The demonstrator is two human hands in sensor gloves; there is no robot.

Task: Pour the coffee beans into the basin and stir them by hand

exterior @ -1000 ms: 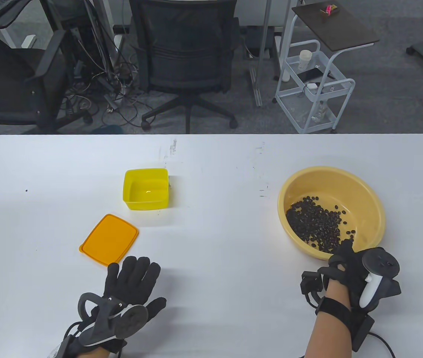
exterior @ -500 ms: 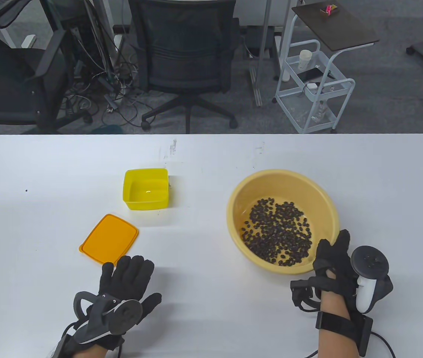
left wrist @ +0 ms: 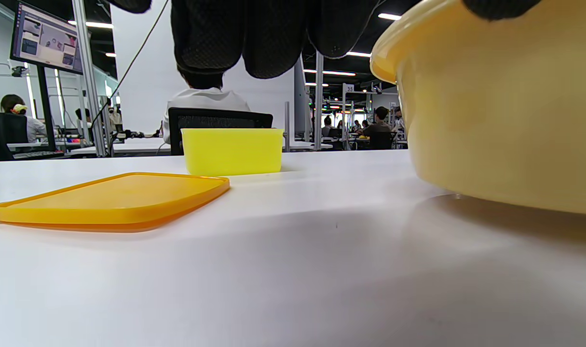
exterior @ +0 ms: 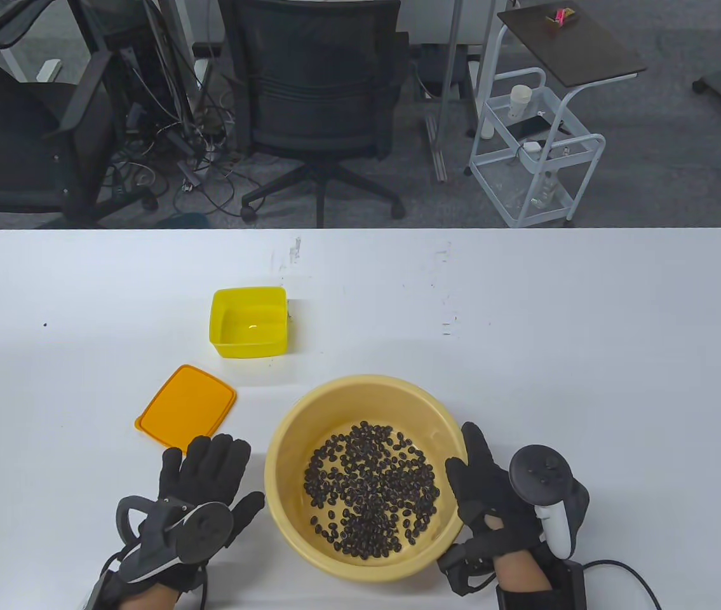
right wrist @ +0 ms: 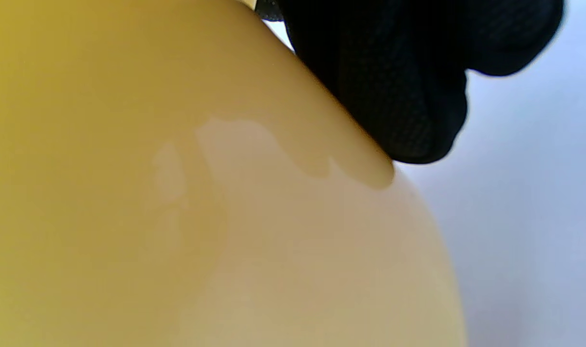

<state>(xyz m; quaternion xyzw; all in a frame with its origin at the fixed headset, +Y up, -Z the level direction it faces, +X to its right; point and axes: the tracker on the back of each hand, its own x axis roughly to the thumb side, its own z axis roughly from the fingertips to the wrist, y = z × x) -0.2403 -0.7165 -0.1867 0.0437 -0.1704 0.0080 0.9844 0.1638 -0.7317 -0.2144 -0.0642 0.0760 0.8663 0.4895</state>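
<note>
The pale yellow basin stands at the table's front centre, with dark coffee beans spread over its bottom. My right hand grips the basin's right rim, the thumb at the rim and the fingers along the outer wall. In the right wrist view the gloved fingers press against the basin. My left hand lies flat on the table just left of the basin, fingers straight, holding nothing. The basin's wall fills the right of the left wrist view, below the fingers.
An empty yellow box sits behind the left hand, also seen as the box in the left wrist view. Its orange lid lies flat by the left fingertips. Office chairs and a white cart stand beyond the table's far edge.
My right hand has dragged the basin from the table's right side leftward and nearer, to the front centre. The beans have spread out. The left hand shifted slightly left and back.
</note>
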